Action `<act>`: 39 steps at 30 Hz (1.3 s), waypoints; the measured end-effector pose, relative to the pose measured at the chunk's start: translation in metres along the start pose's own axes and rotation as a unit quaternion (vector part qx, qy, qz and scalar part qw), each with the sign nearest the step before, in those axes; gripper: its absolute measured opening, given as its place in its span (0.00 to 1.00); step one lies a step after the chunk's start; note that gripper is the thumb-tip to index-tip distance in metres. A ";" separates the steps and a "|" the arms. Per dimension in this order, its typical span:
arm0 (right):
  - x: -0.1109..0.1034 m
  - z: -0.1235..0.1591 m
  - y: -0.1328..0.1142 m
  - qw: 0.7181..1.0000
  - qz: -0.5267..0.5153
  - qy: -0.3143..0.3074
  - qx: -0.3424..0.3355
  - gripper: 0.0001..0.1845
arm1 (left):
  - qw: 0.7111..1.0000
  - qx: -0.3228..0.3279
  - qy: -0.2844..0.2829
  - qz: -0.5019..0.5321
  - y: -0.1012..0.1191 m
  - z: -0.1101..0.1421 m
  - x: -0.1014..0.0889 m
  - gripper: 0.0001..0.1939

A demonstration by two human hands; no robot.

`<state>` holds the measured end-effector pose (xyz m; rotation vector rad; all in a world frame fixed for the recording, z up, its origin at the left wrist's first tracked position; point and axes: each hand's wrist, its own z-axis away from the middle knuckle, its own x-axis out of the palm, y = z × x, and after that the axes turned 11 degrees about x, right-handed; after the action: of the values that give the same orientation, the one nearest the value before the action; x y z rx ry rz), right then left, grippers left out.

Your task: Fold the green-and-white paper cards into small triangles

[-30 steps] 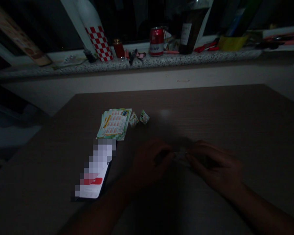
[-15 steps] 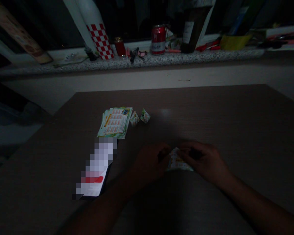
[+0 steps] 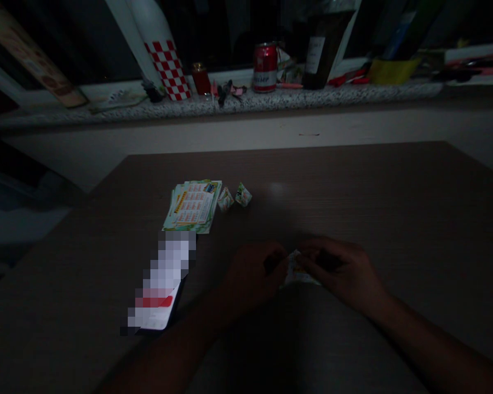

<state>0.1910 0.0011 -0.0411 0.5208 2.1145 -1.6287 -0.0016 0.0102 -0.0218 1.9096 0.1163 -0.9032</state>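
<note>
The scene is very dark. My left hand and my right hand meet at the table's near middle, both pinched on a small printed piece of paper lying between them. Only a pale sliver of the paper shows between my fingers. A stack of green and orange printed papers lies further back on the left. Two small folded paper shapes sit just right of that stack.
A lit phone lies on the brown table left of my left hand. Behind the table, a stone windowsill carries a red can, a dark bottle, a red-checked white container and small clutter.
The paper, smeared by motion a second ago, then showed as a flatter sheet. Now my fingers have closed further over it, so less shows. My hands have shifted slightly nearer.
</note>
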 end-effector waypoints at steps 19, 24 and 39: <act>-0.005 0.001 -0.009 0.990 -0.032 -0.039 -0.128 0.06 | 0.978 0.166 0.062 -0.114 0.002 0.004 0.002 0.04; -0.005 0.003 -0.015 0.994 -0.019 -0.011 -0.108 0.05 | 0.945 0.262 0.054 -0.187 0.005 0.004 0.000 0.05; -0.010 0.001 -0.009 0.996 -0.019 -0.027 0.078 0.08 | 0.893 0.351 0.045 -0.278 0.009 0.008 -0.009 0.06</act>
<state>0.1947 -0.0021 -0.0290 0.4813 1.9809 -1.8190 -0.0082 0.0012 -0.0114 2.6628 0.4625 -1.3650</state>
